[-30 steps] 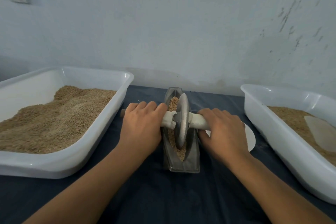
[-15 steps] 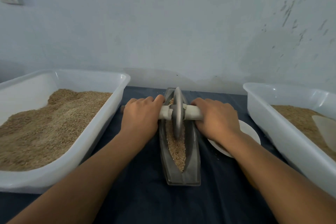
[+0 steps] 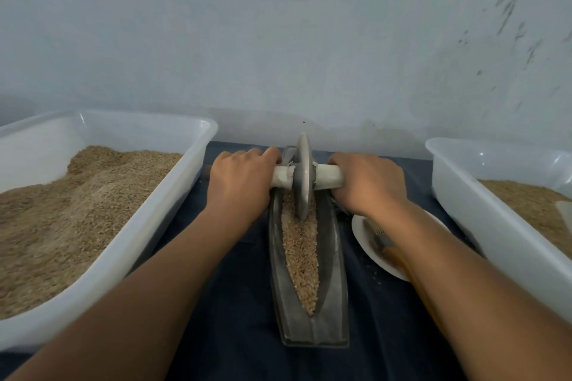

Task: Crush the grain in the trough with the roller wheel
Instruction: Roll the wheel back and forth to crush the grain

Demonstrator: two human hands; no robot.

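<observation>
Left tub [image 3: 198, 145]: sitting at the left, holding a heap of brown grain; its near end is running out of view
Left hand [image 3: 240, 184]: curling round the white axle handle [image 3: 281, 178]; fingertips hidden behind it
Roller wheel [image 3: 304, 175]: standing upright at the far end of the trough [image 3: 332, 288]; its rim is sitting in the grain [image 3: 301, 252]
Right hand [image 3: 368, 184]: wrapping the other handle end
Plate [image 3: 360, 226]: lying under the right forearm; contents hard to make out
Right tub [image 3: 464, 195]: holding finer grain; partly cut off
</observation>
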